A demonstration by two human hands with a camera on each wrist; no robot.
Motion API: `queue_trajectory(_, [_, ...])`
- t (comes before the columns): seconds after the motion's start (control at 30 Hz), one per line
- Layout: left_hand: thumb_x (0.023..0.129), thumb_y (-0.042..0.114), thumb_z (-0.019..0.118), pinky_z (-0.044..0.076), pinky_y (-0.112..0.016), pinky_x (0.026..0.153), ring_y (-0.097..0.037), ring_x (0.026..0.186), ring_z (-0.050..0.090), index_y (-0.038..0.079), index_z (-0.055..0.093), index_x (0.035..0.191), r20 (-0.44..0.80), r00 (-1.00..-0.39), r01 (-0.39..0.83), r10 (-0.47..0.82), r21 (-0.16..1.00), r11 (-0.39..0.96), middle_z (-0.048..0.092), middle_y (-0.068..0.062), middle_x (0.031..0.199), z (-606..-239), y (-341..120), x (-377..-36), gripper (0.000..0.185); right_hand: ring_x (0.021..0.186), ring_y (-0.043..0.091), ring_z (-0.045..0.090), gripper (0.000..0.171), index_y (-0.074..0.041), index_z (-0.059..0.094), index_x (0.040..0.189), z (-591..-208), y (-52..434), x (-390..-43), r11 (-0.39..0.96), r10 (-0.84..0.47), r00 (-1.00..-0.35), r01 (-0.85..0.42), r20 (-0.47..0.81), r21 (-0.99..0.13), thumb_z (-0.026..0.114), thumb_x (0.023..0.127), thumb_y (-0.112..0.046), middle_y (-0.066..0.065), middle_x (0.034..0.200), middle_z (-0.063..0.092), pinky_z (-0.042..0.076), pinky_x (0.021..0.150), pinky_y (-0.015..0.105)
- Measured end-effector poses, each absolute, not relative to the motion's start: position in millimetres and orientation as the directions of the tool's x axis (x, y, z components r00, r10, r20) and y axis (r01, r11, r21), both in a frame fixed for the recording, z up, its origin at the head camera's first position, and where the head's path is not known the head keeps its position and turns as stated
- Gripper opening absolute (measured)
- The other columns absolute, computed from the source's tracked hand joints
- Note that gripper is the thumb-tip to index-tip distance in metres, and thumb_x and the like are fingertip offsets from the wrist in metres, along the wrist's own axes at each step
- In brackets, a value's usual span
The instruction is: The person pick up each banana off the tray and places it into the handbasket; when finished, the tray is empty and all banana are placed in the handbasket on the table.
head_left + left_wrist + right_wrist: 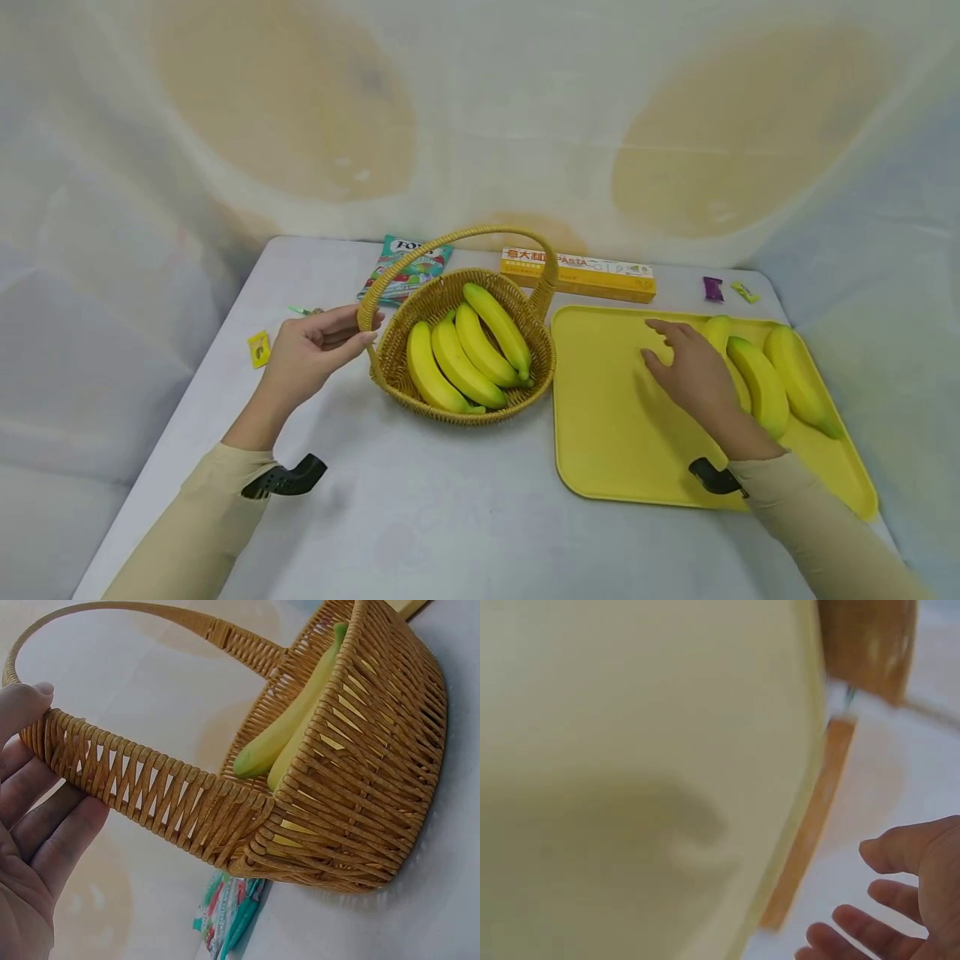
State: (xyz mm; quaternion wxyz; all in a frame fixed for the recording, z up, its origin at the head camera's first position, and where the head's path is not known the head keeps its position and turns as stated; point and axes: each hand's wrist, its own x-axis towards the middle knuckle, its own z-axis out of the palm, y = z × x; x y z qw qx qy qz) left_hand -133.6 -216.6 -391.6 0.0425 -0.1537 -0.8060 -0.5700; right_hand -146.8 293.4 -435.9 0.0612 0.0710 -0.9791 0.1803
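A wicker basket (pixel 465 414) with a tall arched handle (pixel 142 769) stands on the table, with several bananas (pixel 457 358) lying inside. My left hand (pixel 311 346) holds the left side of that handle, thumb on one face and fingers behind it. Over the yellow tray (pixel 607 400) hovers my right hand (pixel 697 371), its fingers spread and loosely bent, nothing between them. In the right wrist view the fingers of the right hand (pixel 900 900) appear apart from the tray. Three bananas (pixel 798 379) lie at the tray's right side, one partly hidden behind the right hand.
Behind the basket lie a teal candy bag (pixel 420 267) and an orange-and-white pasta box (pixel 577 273). A purple wrapped candy (pixel 713 289) and a yellow-green one (pixel 745 291) lie at the back right. Left of my left hand is a yellow packet (pixel 259 349). Fabric walls surround the table.
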Motion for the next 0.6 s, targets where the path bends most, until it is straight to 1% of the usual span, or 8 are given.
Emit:
queue_trajectory(0.07, [0.095, 0.017, 0.075, 0.059, -0.023, 0.087, -0.009, 0.105, 0.072, 0.005, 0.071, 0.127, 0.242, -0.95, 0.294, 0.197, 0.907, 0.303, 0.074, -0.013, 0.118, -392, -217, -133, 0.034, 0.115, 0.052, 0.053, 0.049, 0.004, 0.055, 0.139, -440, 313, -149, 0.932, -0.063, -0.99, -0.103, 0.125, -0.349, 0.068, 0.097, -0.017, 0.035, 0.131, 0.054, 0.047, 0.093, 0.067])
queue_trajectory(0.17, [0.095, 0.017, 0.075, 0.059, -0.023, 0.087, -0.009, 0.105, 0.072, 0.005, 0.071, 0.127, 0.237, -0.952, 0.288, 0.195, 0.909, 0.301, 0.074, -0.013, 0.118, -391, -217, -133, 0.034, 0.121, 0.059, 0.042, 0.053, 0.009, 0.052, 0.14, -446, 339, -153, 0.935, 0.002, -0.998, -0.023, 0.069, -0.354, 0.067, 0.096, -0.017, 0.041, 0.133, 0.046, 0.036, 0.103, 0.072])
queue_trajectory(0.23, [0.095, 0.016, 0.075, 0.059, -0.023, 0.087, -0.009, 0.105, 0.072, 0.004, 0.071, 0.127, 0.235, -0.952, 0.285, 0.195, 0.911, 0.298, 0.074, -0.013, 0.118, -392, -217, -133, 0.034, 0.123, 0.061, 0.038, 0.056, 0.011, 0.048, 0.141, -448, 353, -154, 0.936, 0.033, -0.999, 0.026, 0.014, -0.35, 0.066, 0.097, -0.018, 0.044, 0.134, 0.042, 0.033, 0.104, 0.074])
queue_trajectory(0.33, [0.095, 0.016, 0.075, 0.058, -0.023, 0.087, -0.009, 0.105, 0.072, 0.004, 0.071, 0.127, 0.234, -0.952, 0.285, 0.196, 0.912, 0.296, 0.074, -0.013, 0.118, -392, -217, -134, 0.035, 0.121, 0.061, 0.041, 0.061, 0.012, 0.043, 0.144, -450, 367, -154, 0.94, 0.059, -0.996, 0.079, -0.069, -0.333, 0.064, 0.097, -0.02, 0.045, 0.134, 0.043, 0.037, 0.102, 0.073])
queue_trajectory(0.47, [0.095, 0.015, 0.075, 0.058, -0.023, 0.087, -0.009, 0.105, 0.072, 0.004, 0.071, 0.128, 0.238, -0.951, 0.289, 0.196, 0.91, 0.299, 0.074, -0.013, 0.118, -392, -217, -134, 0.035, 0.11, 0.058, 0.053, 0.066, 0.01, 0.038, 0.147, -453, 377, -154, 0.935, 0.073, -0.987, 0.116, -0.14, -0.334, 0.063, 0.099, -0.026, 0.044, 0.13, 0.05, 0.045, 0.092, 0.07])
queue_trajectory(0.53, [0.095, 0.015, 0.075, 0.058, -0.023, 0.088, -0.01, 0.105, 0.072, 0.004, 0.071, 0.128, 0.24, -0.951, 0.291, 0.196, 0.91, 0.297, 0.074, -0.013, 0.118, -393, -217, -134, 0.035, 0.108, 0.057, 0.055, 0.068, 0.009, 0.036, 0.149, -453, 380, -153, 0.932, 0.077, -0.984, 0.128, -0.16, -0.339, 0.063, 0.1, -0.029, 0.043, 0.129, 0.051, 0.047, 0.089, 0.068])
queue_trajectory(0.6, [0.095, 0.015, 0.075, 0.058, -0.023, 0.088, -0.01, 0.105, 0.072, 0.004, 0.071, 0.128, 0.242, -0.95, 0.293, 0.197, 0.909, 0.296, 0.074, -0.013, 0.118, -392, -217, -134, 0.034, 0.109, 0.057, 0.054, 0.069, 0.008, 0.035, 0.15, -453, 380, -153, 0.928, 0.076, -0.983, 0.132, -0.169, -0.348, 0.063, 0.1, -0.031, 0.043, 0.13, 0.051, 0.047, 0.09, 0.068])
